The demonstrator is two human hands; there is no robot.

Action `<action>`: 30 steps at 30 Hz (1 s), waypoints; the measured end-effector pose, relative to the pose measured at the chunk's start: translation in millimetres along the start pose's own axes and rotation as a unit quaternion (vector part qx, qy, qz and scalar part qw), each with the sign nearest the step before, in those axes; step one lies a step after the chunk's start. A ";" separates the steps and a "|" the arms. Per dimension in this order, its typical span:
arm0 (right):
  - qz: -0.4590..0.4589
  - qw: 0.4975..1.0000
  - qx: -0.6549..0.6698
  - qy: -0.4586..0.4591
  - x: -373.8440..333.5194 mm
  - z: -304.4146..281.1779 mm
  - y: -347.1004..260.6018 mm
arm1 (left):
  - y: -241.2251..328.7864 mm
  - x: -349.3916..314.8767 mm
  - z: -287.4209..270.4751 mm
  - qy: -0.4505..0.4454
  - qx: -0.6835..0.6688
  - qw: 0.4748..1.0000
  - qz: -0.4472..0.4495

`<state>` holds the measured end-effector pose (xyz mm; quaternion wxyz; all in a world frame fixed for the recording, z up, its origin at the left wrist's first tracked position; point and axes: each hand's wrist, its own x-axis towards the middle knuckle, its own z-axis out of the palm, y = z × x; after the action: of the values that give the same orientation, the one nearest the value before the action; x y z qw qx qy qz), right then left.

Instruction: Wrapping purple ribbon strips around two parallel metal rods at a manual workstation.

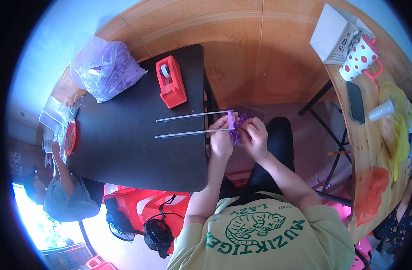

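Two thin, parallel metal rods (181,117) reach leftward over the edge of the black table, with a purple strip (230,120) bridging their right ends. My left hand (221,139) is closed around that end, its fingers between and against the rods. Just to the right, my right hand (255,138) is pinched close to the strip; whatever its fingertips hold is too small to make out. Beneath and behind both hands sits a clear container (258,112) with small purple pieces (242,119) inside, partly hidden by my fingers.
On the black table (125,148) are a red tape dispenser (171,83), a bag of purple pieces (109,69) and a red-rimmed tray (71,137). A person (71,193) sits at its far left. The wooden table (366,135) at right holds a phone (355,102) and dotted tumbler (360,58).
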<state>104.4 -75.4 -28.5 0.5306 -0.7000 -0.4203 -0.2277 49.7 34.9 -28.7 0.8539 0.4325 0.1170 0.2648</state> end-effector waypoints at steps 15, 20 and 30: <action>0.285 0.930 0.224 0.053 -6.7 12.8 -7.9 | 2.5 -0.3 3.2 0.002 -0.023 1.000 -0.020; 0.340 0.861 0.373 0.069 -9.2 19.8 -1.3 | 1.9 -0.5 1.8 -0.003 -0.015 1.000 -0.014; 0.333 0.477 0.813 -0.022 -9.8 8.2 17.7 | 7.1 -2.2 6.7 -0.026 -0.034 0.999 -0.029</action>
<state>112.8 -72.7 -48.5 0.8887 -0.0478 -0.1641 0.4253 48.3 32.6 -19.1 0.8781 0.4068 0.0982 0.2321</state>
